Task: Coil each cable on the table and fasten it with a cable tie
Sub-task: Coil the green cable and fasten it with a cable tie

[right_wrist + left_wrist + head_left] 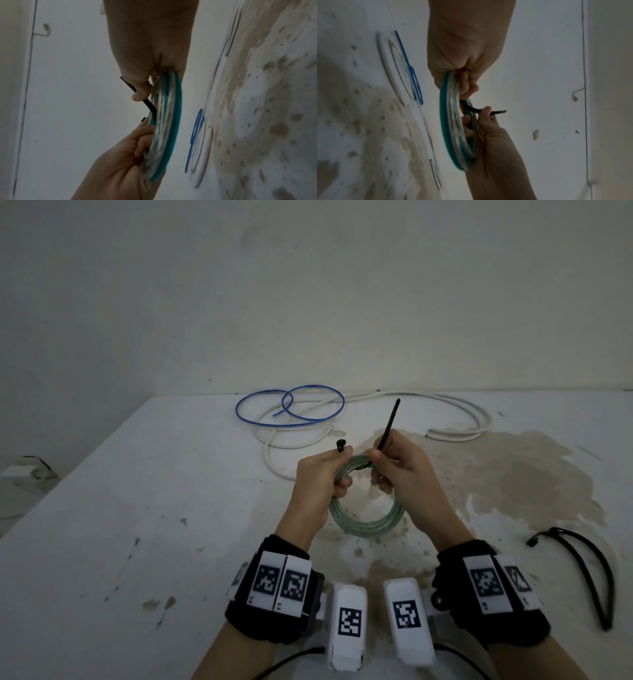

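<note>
A coil of green and clear cable is held just above the table. My left hand grips the coil's upper left side, and the head of a black cable tie sticks up above its fingers. My right hand pinches the tie's strap at the coil's top right, with the tail pointing up and away. In the left wrist view the coil hangs from my left hand. The right wrist view shows the strap passing under my right thumb to the coil.
A loose blue cable and a long white cable lie at the table's far edge by the wall. Spare black cable ties lie at the right. The table top is stained brown under and right of my hands.
</note>
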